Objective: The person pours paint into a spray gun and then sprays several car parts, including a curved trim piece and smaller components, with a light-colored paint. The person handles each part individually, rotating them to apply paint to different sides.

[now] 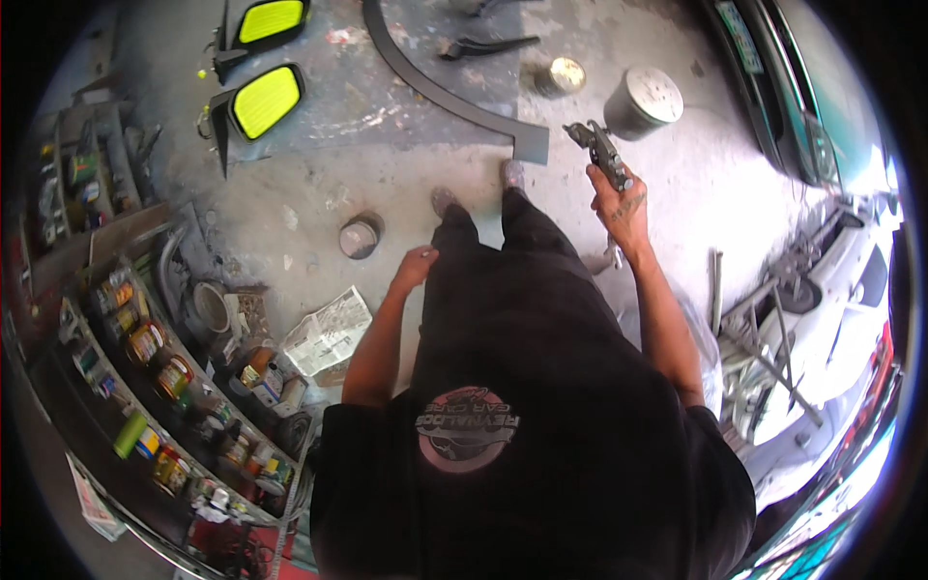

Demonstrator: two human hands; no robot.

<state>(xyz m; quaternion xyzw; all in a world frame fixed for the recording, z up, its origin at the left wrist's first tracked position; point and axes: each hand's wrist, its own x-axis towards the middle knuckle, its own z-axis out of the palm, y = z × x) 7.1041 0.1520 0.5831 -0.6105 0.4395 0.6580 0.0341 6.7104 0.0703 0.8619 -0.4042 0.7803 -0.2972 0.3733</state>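
Observation:
My right hand [621,208] grips a metal spray gun [601,155], held up with its nozzle end away from me. My left hand [416,266] hangs beside my left thigh, its fingers curled in and nothing visible in them. Ahead of me, a long curved dark trim strip [425,89] lies on a paint-stained grey sheet [333,116]. Its squared near end reaches past the sheet, close to my right foot. To the left are two black car side mirrors, a nearer one [268,101] and a farther one [272,19], both with bright yellow-green faces.
A large round bucket [646,101] and a small tin [561,75] stand beyond the spray gun. Another can [361,236] is left of my feet. Newspaper [329,331] lies near shelves of cans [174,377]. A green car [822,97] and metal stands [773,329] are at right.

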